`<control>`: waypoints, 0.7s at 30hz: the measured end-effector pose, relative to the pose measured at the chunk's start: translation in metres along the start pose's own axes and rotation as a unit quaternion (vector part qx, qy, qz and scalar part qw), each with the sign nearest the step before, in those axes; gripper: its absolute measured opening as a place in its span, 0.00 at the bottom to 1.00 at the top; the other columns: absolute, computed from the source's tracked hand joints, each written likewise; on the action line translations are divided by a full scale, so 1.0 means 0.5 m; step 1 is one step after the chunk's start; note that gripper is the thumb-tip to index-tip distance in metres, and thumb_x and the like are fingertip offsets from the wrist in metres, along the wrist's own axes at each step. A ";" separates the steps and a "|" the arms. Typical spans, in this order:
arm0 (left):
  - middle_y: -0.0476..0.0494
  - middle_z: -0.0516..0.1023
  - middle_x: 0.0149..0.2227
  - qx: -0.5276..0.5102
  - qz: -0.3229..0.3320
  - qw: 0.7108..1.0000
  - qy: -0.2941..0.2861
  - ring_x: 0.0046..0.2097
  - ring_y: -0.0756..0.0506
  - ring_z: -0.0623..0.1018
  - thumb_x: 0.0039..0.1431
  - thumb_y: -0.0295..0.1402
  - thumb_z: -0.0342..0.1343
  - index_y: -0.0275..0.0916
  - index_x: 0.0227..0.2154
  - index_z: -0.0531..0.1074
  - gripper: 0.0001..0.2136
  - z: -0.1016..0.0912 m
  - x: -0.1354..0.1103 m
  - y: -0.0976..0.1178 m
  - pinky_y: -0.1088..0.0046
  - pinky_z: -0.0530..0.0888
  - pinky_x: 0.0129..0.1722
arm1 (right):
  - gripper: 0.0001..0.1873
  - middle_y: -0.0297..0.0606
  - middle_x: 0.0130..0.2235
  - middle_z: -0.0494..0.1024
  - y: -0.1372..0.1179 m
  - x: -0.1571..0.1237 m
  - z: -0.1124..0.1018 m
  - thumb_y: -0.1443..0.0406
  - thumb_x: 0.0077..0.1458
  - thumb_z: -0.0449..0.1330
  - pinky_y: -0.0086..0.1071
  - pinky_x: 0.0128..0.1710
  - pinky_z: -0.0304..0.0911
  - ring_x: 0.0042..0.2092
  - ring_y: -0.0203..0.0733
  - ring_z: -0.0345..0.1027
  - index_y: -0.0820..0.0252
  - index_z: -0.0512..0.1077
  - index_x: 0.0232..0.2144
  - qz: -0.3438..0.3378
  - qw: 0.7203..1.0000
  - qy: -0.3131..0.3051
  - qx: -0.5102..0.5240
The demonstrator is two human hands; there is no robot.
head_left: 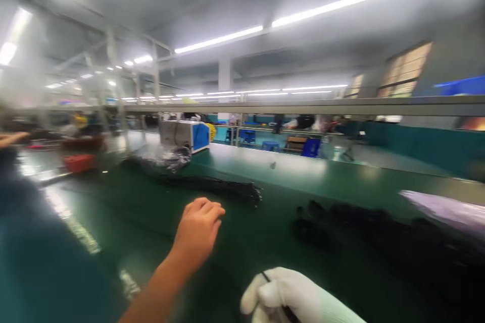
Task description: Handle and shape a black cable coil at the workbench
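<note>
Left hand (199, 227): bare, stretched forward low over the table, fingers loosely curled and half open, clasps nothing. Right hand (291, 298): in a white knitted glove, at the bottom edge, closed into a fist around a thin black cable (265, 277), of which only a short, smooth, stiff-looking stretch sticks out above the knuckles and another shows below them.

Beyond the left hand, near but not touching: a long bundle of black cables (212, 184), slim and straight, lying flat, with ends frayed into a brush towards the right. Behind it, a crumpled clear plastic bag (166, 156), glossy, with dark contents. Further back, a boxy grey and blue machine (185, 135) with hard, flat faces.

To the right, a wide dark heap (379, 242), lumpy and soft-edged, too blurred to tell what lies in it. Past that, a pale, shiny plastic sheet (447, 209) at the right edge. At far left, a red container (79, 162), blurred, and another person's hand (11, 139) at the frame's edge.

Green table (113, 212): smooth, slightly glossy, reflects the ceiling lights in streaks. Open surface between the two hands and ahead of the right hand; bundle and heap close off the way forward on either side. Far edge marked by a pale strip, with a grey metal rail (303, 107) running straight across above it. Behind, blue stools (248, 135) on the floor.
</note>
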State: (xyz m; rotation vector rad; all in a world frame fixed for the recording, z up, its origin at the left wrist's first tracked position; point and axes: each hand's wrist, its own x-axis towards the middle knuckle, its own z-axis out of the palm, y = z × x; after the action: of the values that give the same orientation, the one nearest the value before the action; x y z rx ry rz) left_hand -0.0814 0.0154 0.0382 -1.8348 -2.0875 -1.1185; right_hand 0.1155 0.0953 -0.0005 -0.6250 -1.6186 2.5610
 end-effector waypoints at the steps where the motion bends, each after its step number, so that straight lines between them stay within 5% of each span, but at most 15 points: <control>1: 0.45 0.76 0.47 -0.018 0.021 0.998 -0.058 0.53 0.38 0.67 0.56 0.23 0.52 0.43 0.43 0.74 0.13 0.009 -0.004 0.022 0.53 0.57 0.56 | 0.19 0.45 0.23 0.77 0.013 0.004 -0.009 0.60 0.38 0.58 0.22 0.21 0.58 0.21 0.34 0.68 0.73 0.76 0.29 0.021 0.998 -0.035 0.040; 4: 0.52 0.79 0.38 -0.107 0.053 0.962 -0.245 0.44 0.45 0.72 0.57 0.27 0.54 0.45 0.36 0.76 0.08 0.037 -0.017 0.079 0.64 0.61 0.54 | 0.23 0.48 0.23 0.77 0.059 0.017 -0.042 0.60 0.38 0.57 0.24 0.26 0.62 0.26 0.38 0.72 0.78 0.76 0.31 0.007 0.984 -0.098 0.148; 6: 0.53 0.76 0.31 -0.147 0.046 0.943 -0.294 0.39 0.48 0.72 0.56 0.25 0.54 0.43 0.28 0.75 0.07 0.052 -0.016 0.101 0.72 0.65 0.46 | 0.23 0.48 0.25 0.78 0.079 0.019 -0.055 0.62 0.40 0.56 0.26 0.30 0.63 0.29 0.39 0.73 0.79 0.75 0.33 -0.009 0.977 -0.119 0.175; 14: 0.56 0.73 0.30 -0.222 0.135 0.922 -0.288 0.39 0.52 0.72 0.57 0.23 0.56 0.41 0.28 0.73 0.07 0.082 0.035 0.126 0.69 0.50 0.61 | 0.21 0.43 0.32 0.78 0.063 -0.021 -0.065 0.68 0.43 0.56 0.26 0.31 0.57 0.31 0.34 0.68 0.76 0.76 0.39 -0.061 0.987 -0.136 0.067; 18: 0.52 0.77 0.33 -0.191 0.127 0.937 -0.262 0.40 0.49 0.73 0.61 0.27 0.51 0.43 0.33 0.75 0.09 0.135 0.030 0.110 0.69 0.62 0.54 | 0.20 0.47 0.32 0.79 0.063 -0.039 -0.081 0.60 0.51 0.59 0.28 0.31 0.60 0.32 0.38 0.72 0.76 0.75 0.38 -0.126 0.976 -0.130 0.121; 21: 0.45 0.79 0.37 -0.053 0.070 0.963 -0.255 0.41 0.44 0.76 0.64 0.29 0.44 0.42 0.38 0.75 0.13 0.183 0.007 0.065 0.67 0.69 0.45 | 0.24 0.43 0.33 0.79 0.026 -0.075 -0.097 0.53 0.52 0.61 0.32 0.34 0.63 0.35 0.42 0.74 0.70 0.72 0.41 -0.202 0.949 -0.120 0.209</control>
State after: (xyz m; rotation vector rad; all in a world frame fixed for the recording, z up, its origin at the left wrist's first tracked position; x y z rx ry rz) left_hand -0.0205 0.0727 -0.0112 -2.4938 -2.1206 -0.7972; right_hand 0.1695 0.1217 -0.0183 0.0510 -1.0452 2.5984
